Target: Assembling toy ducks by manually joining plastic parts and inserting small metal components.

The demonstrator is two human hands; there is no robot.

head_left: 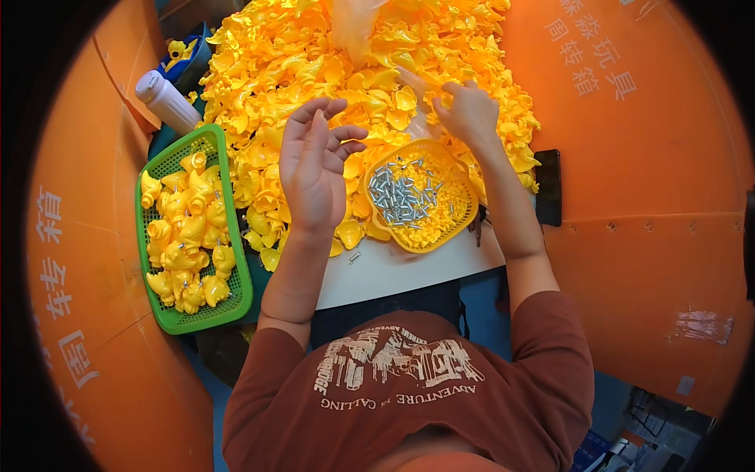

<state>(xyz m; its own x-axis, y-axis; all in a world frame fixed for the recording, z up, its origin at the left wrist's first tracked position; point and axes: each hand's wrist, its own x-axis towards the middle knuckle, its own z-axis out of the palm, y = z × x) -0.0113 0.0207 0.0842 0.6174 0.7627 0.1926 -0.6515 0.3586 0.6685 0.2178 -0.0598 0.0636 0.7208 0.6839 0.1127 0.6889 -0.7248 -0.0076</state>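
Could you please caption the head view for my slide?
Right hand reaches into yellow parts; left hand raised open beside screw basket.

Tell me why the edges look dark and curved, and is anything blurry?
Head view: the fisheye lens leaves black corners and bows the orange bin walls. Lighting is bright and even, washing out detail on the yellow plastic pile. The left hand and right hand look slightly soft.
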